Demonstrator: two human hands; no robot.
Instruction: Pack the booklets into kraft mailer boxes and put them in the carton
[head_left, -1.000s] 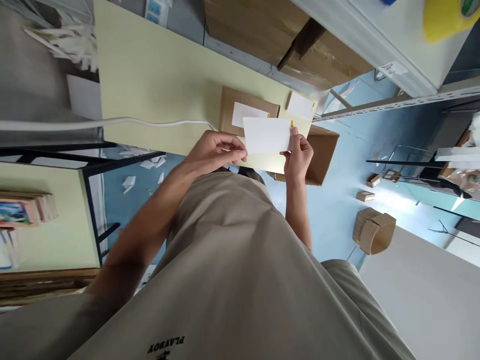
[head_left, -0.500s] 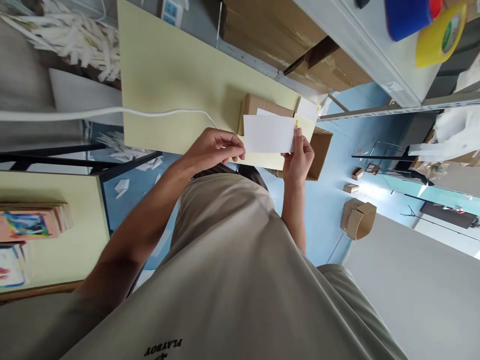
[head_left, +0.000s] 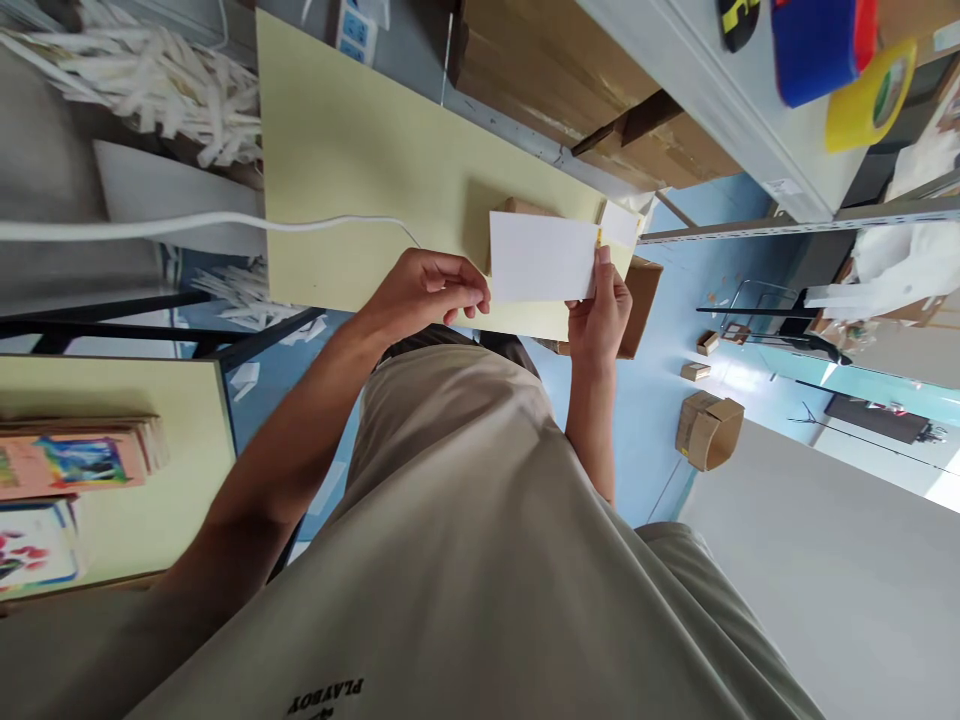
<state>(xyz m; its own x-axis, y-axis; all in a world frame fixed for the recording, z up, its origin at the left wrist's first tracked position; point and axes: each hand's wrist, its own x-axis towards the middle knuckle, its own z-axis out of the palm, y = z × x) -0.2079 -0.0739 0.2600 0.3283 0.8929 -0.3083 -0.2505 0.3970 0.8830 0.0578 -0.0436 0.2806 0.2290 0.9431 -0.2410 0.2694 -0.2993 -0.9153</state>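
A blank white sheet of paper (head_left: 541, 257) is held up over the near edge of the pale yellow table. My right hand (head_left: 601, 308) grips its right end, thumb on top and fingers underneath. A small yellow-orange mark shows at that end, above the thumb. My left hand (head_left: 435, 290) is just beside the sheet's left edge, its fingers loosely bent and the thumb a little apart from them. Nothing shows in it. Behind the sheet, a small cardboard box (head_left: 525, 207) is mostly hidden, and another white paper (head_left: 619, 224) lies at the table's right end.
A white cable (head_left: 225, 219) runs across the yellow table (head_left: 360, 130). Large cardboard boxes (head_left: 555, 65) stand behind it. Tape rolls (head_left: 870, 100) sit on a shelf at upper right. Paper strips (head_left: 172, 90) are heaped at upper left; printed cards (head_left: 82, 458) are stacked on a left table.
My right hand has lifted the sheet slightly, so it covers more of the small box. My left hand stays near its left edge. The whole view has shifted a little.
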